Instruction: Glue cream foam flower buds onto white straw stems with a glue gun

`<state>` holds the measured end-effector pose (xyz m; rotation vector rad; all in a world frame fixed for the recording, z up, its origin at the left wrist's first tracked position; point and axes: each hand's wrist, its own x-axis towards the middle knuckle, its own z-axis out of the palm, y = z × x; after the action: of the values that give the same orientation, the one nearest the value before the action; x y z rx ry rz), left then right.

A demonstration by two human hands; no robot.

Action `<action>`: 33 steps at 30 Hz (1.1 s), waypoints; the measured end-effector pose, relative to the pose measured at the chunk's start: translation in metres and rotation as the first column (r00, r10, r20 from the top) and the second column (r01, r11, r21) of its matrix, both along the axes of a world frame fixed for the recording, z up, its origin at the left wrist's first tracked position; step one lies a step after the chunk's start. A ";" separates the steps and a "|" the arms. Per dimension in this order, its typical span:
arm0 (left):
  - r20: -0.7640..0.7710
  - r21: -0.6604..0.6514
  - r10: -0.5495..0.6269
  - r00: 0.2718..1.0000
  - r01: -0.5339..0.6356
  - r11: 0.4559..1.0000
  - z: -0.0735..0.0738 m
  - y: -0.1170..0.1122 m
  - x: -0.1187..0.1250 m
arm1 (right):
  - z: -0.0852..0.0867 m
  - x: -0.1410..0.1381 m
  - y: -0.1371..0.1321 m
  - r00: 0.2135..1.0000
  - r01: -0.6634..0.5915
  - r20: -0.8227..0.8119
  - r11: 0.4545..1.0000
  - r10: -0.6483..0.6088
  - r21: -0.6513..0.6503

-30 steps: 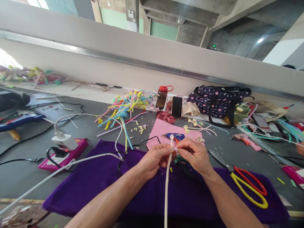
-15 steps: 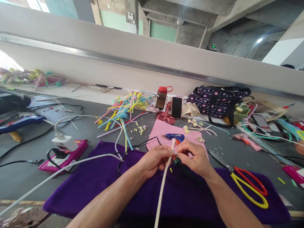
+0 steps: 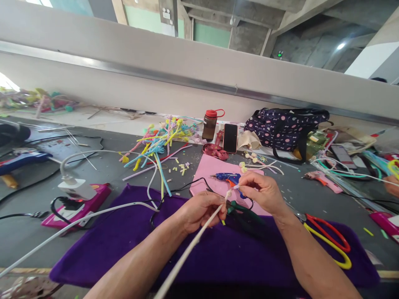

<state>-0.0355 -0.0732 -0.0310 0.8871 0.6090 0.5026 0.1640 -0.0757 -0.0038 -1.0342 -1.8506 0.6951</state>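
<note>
The left hand (image 3: pixel 203 211) pinches a white cord (image 3: pixel 196 241) running toward seven o'clock; the right hand (image 3: pixel 262 192), thumb and finger closed, grips a small pale piece (image 3: pixel 236 187) at two o'clock from the cord's tip.

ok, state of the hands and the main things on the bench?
Left hand: grip closed on white cord
Right hand: pinching a small pale piece
Red-capped bottle: upright, cap on
Propped phone: screen dark
Blue glue gun: lying on pink sheet
White charger: plugged into magenta power strip
Scissors: blades mostly hidden, open or shut unclear
Purple cloth: spread out
</note>
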 end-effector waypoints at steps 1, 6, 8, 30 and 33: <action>0.002 0.025 -0.018 1.000 0.018 1.000 0.000 0.000 0.000 | 0.002 0.000 0.002 1.000 -0.021 0.006 1.000 0.021 -0.009; 0.006 0.014 -0.027 1.000 0.027 1.000 0.001 0.000 -0.001 | 0.004 -0.002 0.007 0.997 -0.082 -0.012 0.993 0.081 -0.083; 0.024 -0.016 -0.031 0.999 0.031 0.999 0.001 0.001 -0.001 | 0.001 -0.002 0.006 0.994 -0.093 -0.070 0.986 0.083 -0.139; 0.134 0.036 -0.148 0.980 0.144 0.989 0.000 0.001 -0.005 | -0.011 -0.007 -0.008 0.939 -0.109 -0.342 0.966 0.024 -0.233; 0.087 0.078 -0.107 0.990 0.101 0.992 0.002 -0.002 -0.004 | -0.011 -0.006 -0.008 0.932 -0.114 -0.362 0.964 0.020 -0.238</action>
<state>-0.0394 -0.0752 -0.0290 0.9550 0.4608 0.4708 0.1575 -0.0834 -0.0145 -0.9335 -1.5105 1.1101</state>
